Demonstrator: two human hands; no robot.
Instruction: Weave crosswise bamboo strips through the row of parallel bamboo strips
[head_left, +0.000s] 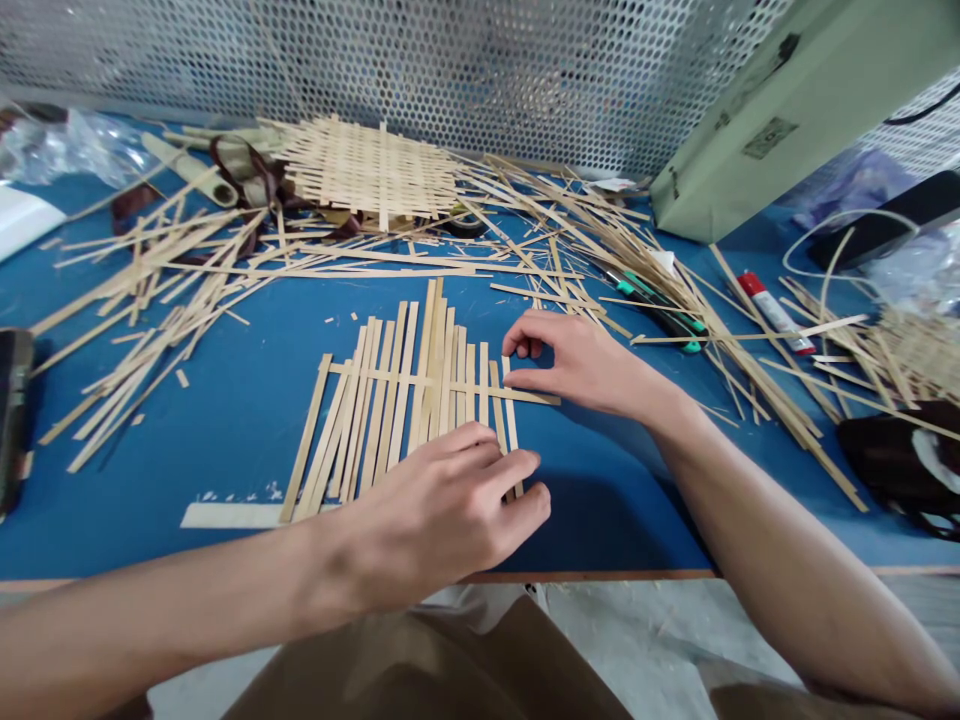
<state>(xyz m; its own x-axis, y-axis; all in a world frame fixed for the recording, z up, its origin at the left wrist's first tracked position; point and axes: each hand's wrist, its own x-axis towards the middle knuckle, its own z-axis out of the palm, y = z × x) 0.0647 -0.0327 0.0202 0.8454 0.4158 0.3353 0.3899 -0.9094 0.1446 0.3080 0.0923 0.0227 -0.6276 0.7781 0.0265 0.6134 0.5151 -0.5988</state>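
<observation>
Left hand [431,520] rests on the near ends of the bamboo strips [379,420], fingers together, no clamp. Right hand [581,365] just right, thumb and forefinger apart beside the crosswise strip [450,385]. Weave lies mid-table on blue tabletop [225,470]. Far: loose strips [540,215], woven sheet [367,170]. Right: red-capped tube [772,315], label unreadable.
</observation>
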